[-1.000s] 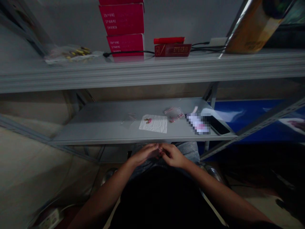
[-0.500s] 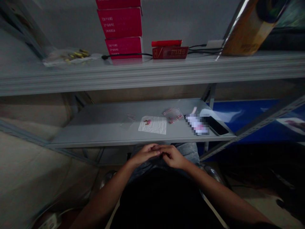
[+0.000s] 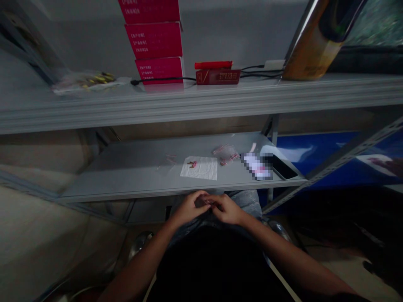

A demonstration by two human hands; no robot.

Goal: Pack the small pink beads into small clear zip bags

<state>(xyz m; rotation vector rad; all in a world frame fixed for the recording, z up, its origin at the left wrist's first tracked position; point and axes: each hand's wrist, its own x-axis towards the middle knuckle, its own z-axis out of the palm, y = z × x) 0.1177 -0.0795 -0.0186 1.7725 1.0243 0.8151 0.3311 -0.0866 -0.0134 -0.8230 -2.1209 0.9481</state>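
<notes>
Over my lap, just below the front edge of the lower shelf (image 3: 126, 192), my two hands meet at the fingertips. My left hand (image 3: 190, 207) is curled, with its thumb pointing inward to the right. The bent fingers of my right hand (image 3: 228, 209) press against those of the left. Anything pinched between them is too small and dark to make out. On the shelf beyond lies a white sheet (image 3: 204, 168) with small pink and gold pieces (image 3: 192, 164) on it. A clear bag with small pink pieces (image 3: 231, 156) rests to its right, and thin clear plastic (image 3: 166, 165) to its left.
A phone (image 3: 284, 167) and a blurred-out item (image 3: 256, 167) lie at the shelf's right end. The upper shelf (image 3: 189, 102) holds stacked red boxes (image 3: 154, 40), a small dark red box (image 3: 218, 77), cables, a yellow bottle (image 3: 310, 54) and a bag of brass-coloured pieces (image 3: 97, 79).
The view has tilted and shifted slightly. My left hand's fingers and thumb have moved apart a little, leaving a dark gap; both hands remain together over my lap.
</notes>
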